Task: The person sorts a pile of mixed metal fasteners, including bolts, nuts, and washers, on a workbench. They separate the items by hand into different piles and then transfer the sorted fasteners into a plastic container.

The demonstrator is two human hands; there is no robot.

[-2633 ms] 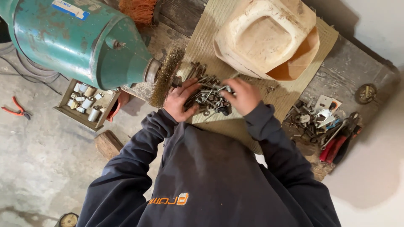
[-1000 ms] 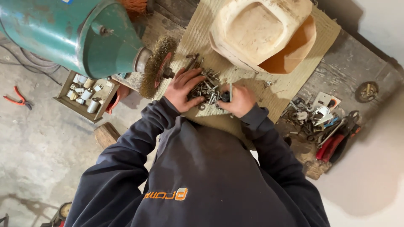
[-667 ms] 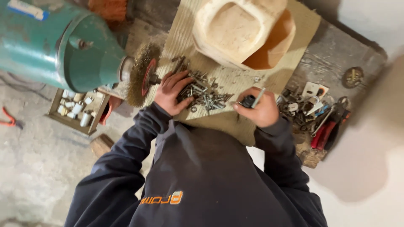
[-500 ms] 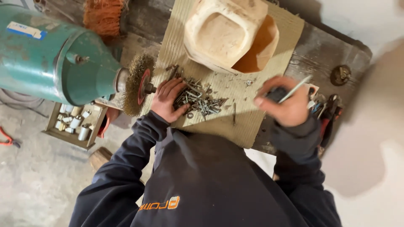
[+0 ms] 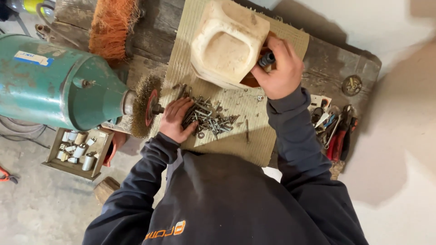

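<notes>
Dark navy sweatshirt fills the near foreground, both sleeves reaching up onto a woven tan mat (image 5: 254, 149) laid over a rough wooden bench (image 5: 359, 68).

Left hand (image 5: 178, 119) rests fingers-down on the left edge of a pile of screws and bolts (image 5: 210, 119) at mat centre; fingers loosely curled into the heap, not clamped on any single piece that can be made out. It has stayed on the pile throughout the last seconds.

Right hand (image 5: 281, 68) has changed most: a moment ago it was in the heap beside the left, then swung out toward 3 o'clock with a slim metal piece, and now sits up at 1 o'clock from the pile, closed around a short dark cylindrical part (image 5: 267, 59), its ribbed end poking out past the thumb. The hand is at the open orange mouth of the cut-open whitish plastic jug (image 5: 227, 43), touching its rim. Reading: a picked item carried from heap to jug, sorting in progress.

At 9 o'clock from the pile, a wire brush wheel (image 5: 144, 106) on the green bench grinder (image 5: 59, 84), just beside the left hand. Below it, a small wooden tray of fittings (image 5: 79, 152). At 3 o'clock, red-handled pliers and clutter (image 5: 338, 134). Far, at 11 o'clock, an orange bristle brush (image 5: 111, 27).
</notes>
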